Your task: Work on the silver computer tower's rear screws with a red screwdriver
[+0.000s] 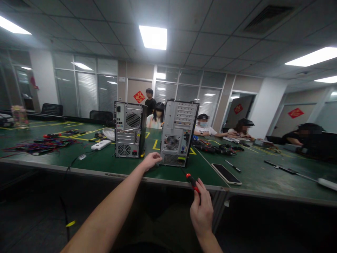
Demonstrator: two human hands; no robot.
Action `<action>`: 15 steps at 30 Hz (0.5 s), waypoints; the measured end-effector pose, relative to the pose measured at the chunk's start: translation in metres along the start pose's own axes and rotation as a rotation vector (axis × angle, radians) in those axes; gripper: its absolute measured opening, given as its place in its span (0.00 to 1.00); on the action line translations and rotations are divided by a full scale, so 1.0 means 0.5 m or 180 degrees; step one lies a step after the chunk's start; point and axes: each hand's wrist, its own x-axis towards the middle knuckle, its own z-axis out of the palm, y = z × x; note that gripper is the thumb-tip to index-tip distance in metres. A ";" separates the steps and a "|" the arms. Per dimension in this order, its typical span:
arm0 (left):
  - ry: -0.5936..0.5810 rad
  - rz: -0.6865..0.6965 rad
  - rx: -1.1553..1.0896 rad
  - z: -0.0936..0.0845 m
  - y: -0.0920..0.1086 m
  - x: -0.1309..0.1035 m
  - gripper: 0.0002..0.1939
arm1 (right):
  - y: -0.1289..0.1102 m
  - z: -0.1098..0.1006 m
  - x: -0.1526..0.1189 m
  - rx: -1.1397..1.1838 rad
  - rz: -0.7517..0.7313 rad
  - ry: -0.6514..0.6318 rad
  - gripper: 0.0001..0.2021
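Two computer towers stand upright with their rear panels facing me. My left hand (152,161) is at the lower left edge of the right-hand computer tower (172,121). Its fingers are drawn together; whether they pinch anything small I cannot make out. In front of that tower, my right hand (202,207) is closed around a red and black screwdriver (191,180), whose shaft points toward the tower's base. The left-hand computer tower (126,137) stands beyond my left wrist, with a small gap between the towers.
A smartphone (225,173) and a thin pen-like tool (233,166) lie right of the screwdriver. Bundled cables (216,147) lie behind them. Left are a white power strip (101,145) and many coloured wires (44,144). Several people sit or stand across the green table (79,163).
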 end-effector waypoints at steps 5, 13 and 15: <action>0.0024 0.0015 0.0041 0.002 0.004 -0.001 0.20 | -0.002 -0.008 0.004 -0.0074 0.0142 0.0208 0.14; 0.0040 0.0068 0.0072 0.008 0.015 -0.005 0.16 | -0.014 -0.005 0.005 0.0175 -0.0222 -0.0061 0.16; 0.0031 0.0040 0.0054 0.008 0.016 -0.006 0.17 | -0.014 -0.003 0.004 0.0160 -0.0229 -0.0096 0.18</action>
